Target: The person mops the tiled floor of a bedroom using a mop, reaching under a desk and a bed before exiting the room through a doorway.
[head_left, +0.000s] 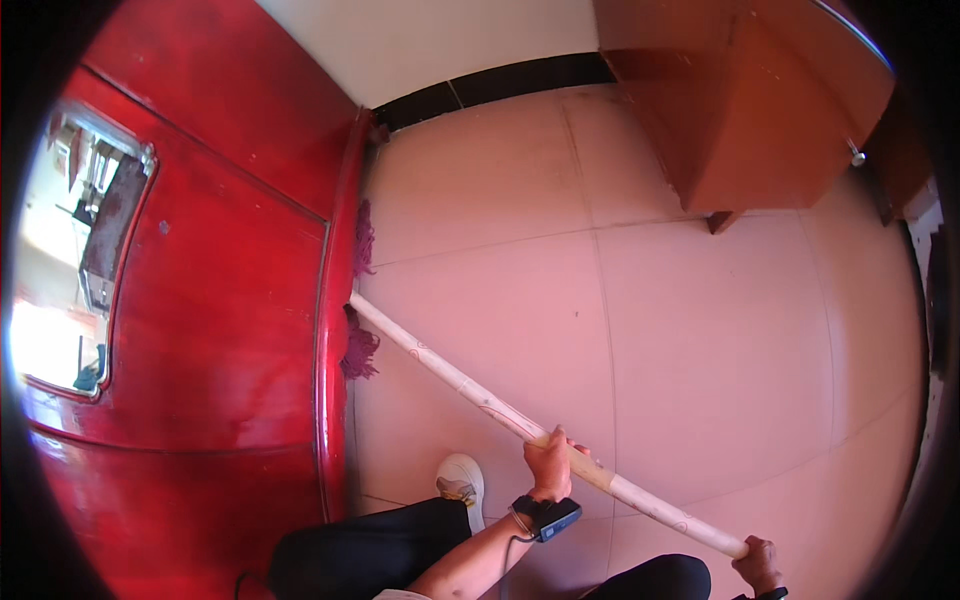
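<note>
Tiled floor [710, 330]: red cabinet [235, 270] along its left edge, brown furniture [770, 110] far right; purple strands [361, 352] at the cabinet's base. Left grip [552, 466] and right grip [760, 566] clasp a pole [468, 388].

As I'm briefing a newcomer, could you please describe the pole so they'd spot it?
Find the glossy red cabinet on the left. From its lower edge, the pole crosses the floor to the left hand and right hand. Unlike the purple strands nearby, it is pale and straight.
</note>
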The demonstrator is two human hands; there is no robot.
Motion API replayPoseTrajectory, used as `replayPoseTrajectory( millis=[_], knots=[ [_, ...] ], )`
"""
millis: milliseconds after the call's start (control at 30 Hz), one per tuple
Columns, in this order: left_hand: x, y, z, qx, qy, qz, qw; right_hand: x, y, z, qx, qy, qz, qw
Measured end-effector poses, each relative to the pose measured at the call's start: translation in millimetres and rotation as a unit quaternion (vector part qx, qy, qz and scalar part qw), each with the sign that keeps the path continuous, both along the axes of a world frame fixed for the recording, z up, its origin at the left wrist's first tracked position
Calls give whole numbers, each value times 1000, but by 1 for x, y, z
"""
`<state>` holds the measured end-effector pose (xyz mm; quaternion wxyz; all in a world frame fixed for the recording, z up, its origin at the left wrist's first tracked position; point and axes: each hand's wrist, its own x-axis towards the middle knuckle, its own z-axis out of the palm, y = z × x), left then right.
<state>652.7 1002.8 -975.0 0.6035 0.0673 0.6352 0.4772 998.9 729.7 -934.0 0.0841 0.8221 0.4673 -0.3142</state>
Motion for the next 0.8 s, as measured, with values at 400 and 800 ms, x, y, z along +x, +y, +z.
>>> replayPoseTrajectory(
  millis=[400, 800],
  knots=[
    [14, -52, -13, -34, -21, -15, 999, 7, -74, -17, -134, 115, -40, 983],
    [-62, 130, -50, 40, 50, -46, 997, -85, 83, -53, -131, 267, -35, 954]
  ],
)
